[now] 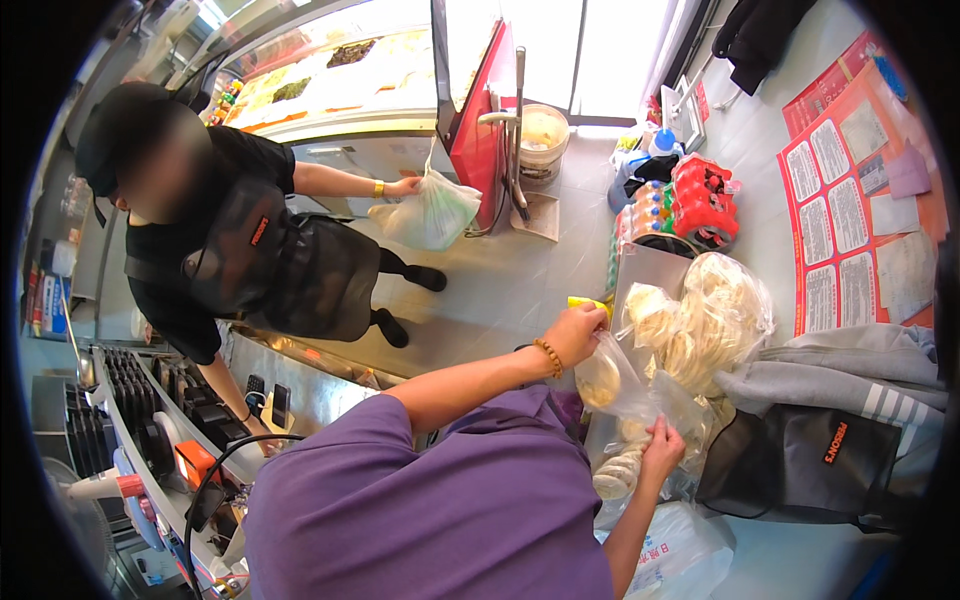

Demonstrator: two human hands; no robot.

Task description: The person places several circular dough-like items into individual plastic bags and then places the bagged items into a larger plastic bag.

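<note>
My left hand [576, 336], with a beaded bracelet at the wrist, grips the edge of a clear plastic bag [630, 397]. Inside that bag a round, flat, pale bread [598, 381] shows. Lower down, my right hand [663, 451] pinches the plastic between thumb and fingers. Several pale flat rounds [619, 474], probably breads, lie overlapped in plastic just left of my right hand. Beyond my hands, a large clear bag [724, 307] bulges with more flat rounds, beside a smaller filled bag [649, 311]. Something yellow [589, 303] shows beside my left fingers.
A co-worker in a black apron [322, 274] stands at left, holding a tied plastic bag [442, 214]. Shrink-wrapped bottles [705, 202], a bucket [543, 142] and a dustpan [536, 216] stand on the floor. A black bag [799, 465] and grey garment [817, 367] lie at right.
</note>
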